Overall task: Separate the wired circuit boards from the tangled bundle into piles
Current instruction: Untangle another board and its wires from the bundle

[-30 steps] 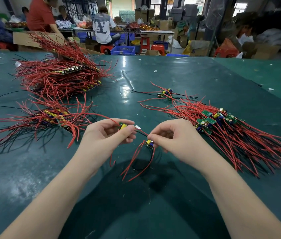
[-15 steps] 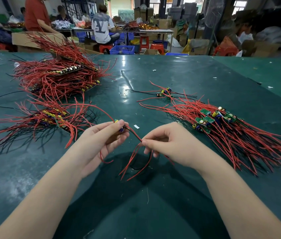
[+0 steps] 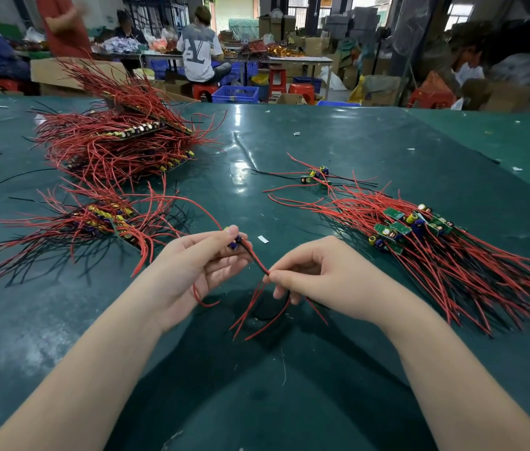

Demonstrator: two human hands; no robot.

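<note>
My left hand point(image 3: 192, 271) pinches a small wired circuit board point(image 3: 235, 243) between thumb and fingertips, just above the table. Its red and black wires point(image 3: 257, 260) run right to my right hand point(image 3: 328, 278), which pinches them near their middle; loose ends point(image 3: 250, 317) hang below. A large tangled bundle point(image 3: 117, 141) of red-wired boards lies at the far left, and a smaller bundle point(image 3: 94, 219) sits in front of it. A sorted pile point(image 3: 420, 236) with green boards lies to the right.
A green table point(image 3: 354, 151) carries everything. One or two separate wired boards point(image 3: 317, 175) lie beyond the right pile. A small white scrap point(image 3: 263, 239) lies between my hands. People sit and stand at tables behind, among cardboard boxes, blue crates and red stools.
My hands have drawn apart a little. The board in my right hand a second ago is no longer seen; that hand now pinches the wires while my left hand keeps its board.
</note>
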